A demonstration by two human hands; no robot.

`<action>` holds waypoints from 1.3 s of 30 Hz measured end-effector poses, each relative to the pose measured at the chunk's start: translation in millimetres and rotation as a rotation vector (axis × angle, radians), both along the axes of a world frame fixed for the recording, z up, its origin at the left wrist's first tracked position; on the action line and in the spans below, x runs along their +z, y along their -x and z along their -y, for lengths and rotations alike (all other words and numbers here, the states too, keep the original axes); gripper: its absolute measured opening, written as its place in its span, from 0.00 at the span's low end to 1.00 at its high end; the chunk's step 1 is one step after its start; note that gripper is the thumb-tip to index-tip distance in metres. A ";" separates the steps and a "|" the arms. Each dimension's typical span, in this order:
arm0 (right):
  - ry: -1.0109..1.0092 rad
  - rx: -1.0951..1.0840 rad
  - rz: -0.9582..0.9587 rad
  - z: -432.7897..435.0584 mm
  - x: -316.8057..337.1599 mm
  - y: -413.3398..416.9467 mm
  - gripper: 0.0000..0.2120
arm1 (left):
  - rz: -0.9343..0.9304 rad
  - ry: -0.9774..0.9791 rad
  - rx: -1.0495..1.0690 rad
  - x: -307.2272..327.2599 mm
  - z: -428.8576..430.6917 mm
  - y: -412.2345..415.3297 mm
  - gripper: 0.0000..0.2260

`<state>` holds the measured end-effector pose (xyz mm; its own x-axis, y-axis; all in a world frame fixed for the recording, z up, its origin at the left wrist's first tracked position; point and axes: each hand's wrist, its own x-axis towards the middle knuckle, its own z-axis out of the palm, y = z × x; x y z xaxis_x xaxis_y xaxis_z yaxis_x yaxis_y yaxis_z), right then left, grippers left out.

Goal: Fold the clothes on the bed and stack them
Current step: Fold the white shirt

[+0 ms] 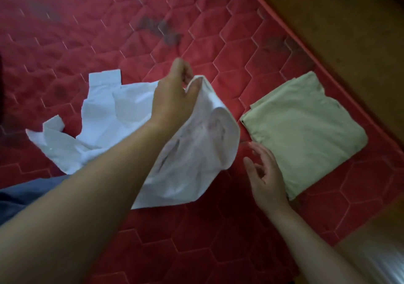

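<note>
Pinches edge of limp white garment (105, 113) with left hand (172, 95), holds right hand (266, 178) open beside folded green garment (306, 130); probably light, soft, floppy, best gripped at corners.

- Red quilted mattress with hexagonal stitching (87, 32), dark stains near upper centre.
- Crumpled white cloth garment (105, 117), partly spread on mattress, right edge lifted.
- Left hand (172, 95), pinching that lifted edge between thumb and fingers.
- Folded pale green cloth garment (306, 128), flat near mattress border.
- Right hand (264, 174), fingers relaxed and spread, just beside green garment's near edge; contact unclear.
- Blue-grey fabric (26, 194), lower left.
</note>
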<state>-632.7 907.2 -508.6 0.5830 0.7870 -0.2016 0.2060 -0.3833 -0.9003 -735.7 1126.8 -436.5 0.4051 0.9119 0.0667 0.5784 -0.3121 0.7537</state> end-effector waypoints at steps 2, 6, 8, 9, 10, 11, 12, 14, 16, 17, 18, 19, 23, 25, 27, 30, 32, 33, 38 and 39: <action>-0.043 -0.020 -0.028 -13.6 9.1 -3.1 0.19 | 0.048 -0.071 0.004 17.9 -21.9 -20.7 0.04; -0.029 -0.080 -0.122 -45.2 7.4 -6.6 0.25 | -0.092 -0.025 0.085 12.3 -44.4 -16.5 0.07; 0.023 -0.093 -0.139 -62.8 -5.3 -7.7 0.28 | -0.220 0.029 0.102 -8.9 -45.0 3.0 0.09; 0.052 -0.085 -0.130 -71.6 -14.4 -7.4 0.31 | -0.282 0.042 0.115 -20.9 -43.9 13.9 0.10; 0.080 -0.072 -0.121 -80.3 -24.4 -6.7 0.33 | -0.330 0.040 0.128 -32.6 -42.4 24.0 0.10; 0.110 -0.059 -0.115 -89.1 -34.6 -5.6 0.36 | -0.360 0.030 0.138 -43.1 -40.8 32.9 0.10; 0.135 -0.046 -0.116 -97.6 -45.2 -4.4 0.38 | -0.377 0.022 0.141 -53.0 -39.6 40.8 0.10; 0.167 -0.021 -0.134 -114.0 -65.9 -2.7 0.40 | -0.406 0.018 0.137 -69.6 -38.4 52.8 0.08; 0.144 -0.012 -0.162 -130.3 -79.5 -2.9 0.39 | -0.427 0.035 0.144 -80.6 -40.0 62.7 0.06; 0.105 -0.024 -0.171 -138.1 -82.4 -3.7 0.36 | -0.428 0.044 0.145 -84.3 -41.2 67.4 0.05; 0.053 -0.034 -0.158 -144.4 -82.1 -4.8 0.30 | -0.418 0.049 0.132 -86.4 -41.6 71.3 0.05; -0.006 -0.040 -0.118 -149.7 -79.9 -5.2 0.22 | -0.399 0.055 0.106 -86.7 -41.4 75.4 0.04; -0.133 -0.069 -0.027 -157.1 -50.2 -5.1 0.06 | -0.371 0.040 0.006 -64.8 -34.4 85.8 0.07; -0.159 -0.107 -0.027 -152.4 -17.1 -10.7 0.08 | -0.355 -0.037 -0.003 -36.1 -28.2 88.3 0.11; -0.176 -0.102 -0.004 -146.4 29.1 -17.7 0.13 | -0.274 -0.104 0.021 7.2 -22.2 88.5 0.14; -0.248 -0.056 -0.046 -141.0 121.2 -20.6 0.11 | -0.163 -0.201 0.059 93.4 -8.6 91.2 0.17; -0.307 -0.025 -0.098 -139.2 185.6 -14.6 0.07 | -0.125 -0.212 0.129 155.8 6.0 97.4 0.17; -0.337 -0.017 -0.091 -138.3 217.7 -9.9 0.07 | -0.102 -0.198 0.176 186.6 15.5 101.7 0.16; -0.472 0.166 0.028 -136.9 366.0 16.2 0.06 | -0.061 -0.232 0.362 320.2 54.6 130.6 0.12; -0.501 0.214 0.068 -134.6 392.9 19.4 0.06 | -0.043 -0.258 0.388 342.5 61.9 137.9 0.11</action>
<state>-652.1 1041.7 -115.7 0.3976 0.8795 0.2614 0.2967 0.1464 -0.9437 -873.6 1064.9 -94.0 0.0445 0.9522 0.3024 0.7182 -0.2408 0.6528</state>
